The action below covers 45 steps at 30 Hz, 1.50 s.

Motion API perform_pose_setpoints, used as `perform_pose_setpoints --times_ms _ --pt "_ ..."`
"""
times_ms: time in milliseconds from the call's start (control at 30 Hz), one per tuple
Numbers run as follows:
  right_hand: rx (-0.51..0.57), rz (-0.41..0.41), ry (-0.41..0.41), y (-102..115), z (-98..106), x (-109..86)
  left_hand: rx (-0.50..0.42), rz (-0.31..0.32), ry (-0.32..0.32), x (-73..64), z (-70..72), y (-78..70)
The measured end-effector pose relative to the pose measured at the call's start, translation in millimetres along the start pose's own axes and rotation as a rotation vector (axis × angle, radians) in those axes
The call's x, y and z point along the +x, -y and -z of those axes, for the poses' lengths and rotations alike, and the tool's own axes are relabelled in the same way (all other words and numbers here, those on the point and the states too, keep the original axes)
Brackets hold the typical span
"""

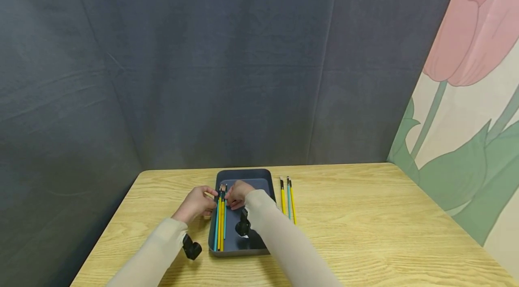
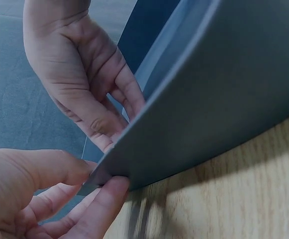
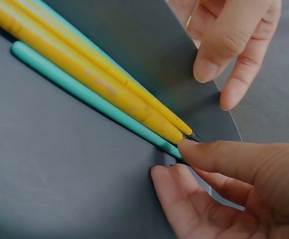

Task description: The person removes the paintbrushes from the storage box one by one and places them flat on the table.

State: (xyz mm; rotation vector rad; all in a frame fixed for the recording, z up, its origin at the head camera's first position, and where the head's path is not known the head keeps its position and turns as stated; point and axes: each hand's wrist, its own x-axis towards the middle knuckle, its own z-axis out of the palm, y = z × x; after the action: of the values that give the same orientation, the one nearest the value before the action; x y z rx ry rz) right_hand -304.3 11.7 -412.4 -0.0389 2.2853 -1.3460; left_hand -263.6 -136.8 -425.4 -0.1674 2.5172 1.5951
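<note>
Along the left side of a dark grey tray (image 1: 239,253) lie several paintbrushes, yellow and teal, side by side with bristles at the far end. My right hand (image 1: 238,193) reaches into the tray and pinches the rightmost teal paintbrush (image 3: 84,94) near its bristle end. Beside it, a thick yellow paintbrush (image 3: 84,74) meets my right thumb (image 3: 209,155) at its tip. At the far left wall, my left hand (image 1: 198,203) pinches the tray's rim between thumb and fingers (image 2: 115,186). The bristles are mostly hidden by my right hand in the right wrist view.
Right of the tray on the wooden table (image 1: 365,224) lie a yellow brush (image 1: 283,199), a teal brush (image 1: 289,201) and another yellow brush (image 1: 293,208). A dark curtain (image 1: 243,75) hangs behind the table. A wall painted with a pink tulip (image 1: 466,34) is at the right.
</note>
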Motion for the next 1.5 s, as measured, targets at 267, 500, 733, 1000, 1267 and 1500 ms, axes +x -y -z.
perform_pose_setpoints --times_ms 267,500,733,1000,1267,1500 --pt "-0.074 -0.005 -0.071 -2.1 -6.3 13.4 0.003 -0.001 -0.002 -0.8 -0.2 -0.4" --pt "-0.132 -0.009 -0.102 -2.7 -9.8 15.5 0.014 0.005 -0.002 -1.6 0.1 -0.8" --pt "-0.146 -0.021 -0.101 -2.3 -12.1 20.5 0.005 0.006 0.000 -1.0 -0.5 -0.4" --pt "-0.169 -0.053 -0.126 -0.1 -14.0 22.8 0.005 0.008 -0.002 -1.4 -0.6 -1.7" --pt "-0.153 -0.080 -0.136 0.8 -15.9 23.0 -0.006 0.003 0.004 -4.7 0.4 -4.3" --pt "-0.172 -0.076 -0.135 -1.7 -14.8 26.9 -0.016 -0.015 0.024 -6.5 2.3 -5.9"
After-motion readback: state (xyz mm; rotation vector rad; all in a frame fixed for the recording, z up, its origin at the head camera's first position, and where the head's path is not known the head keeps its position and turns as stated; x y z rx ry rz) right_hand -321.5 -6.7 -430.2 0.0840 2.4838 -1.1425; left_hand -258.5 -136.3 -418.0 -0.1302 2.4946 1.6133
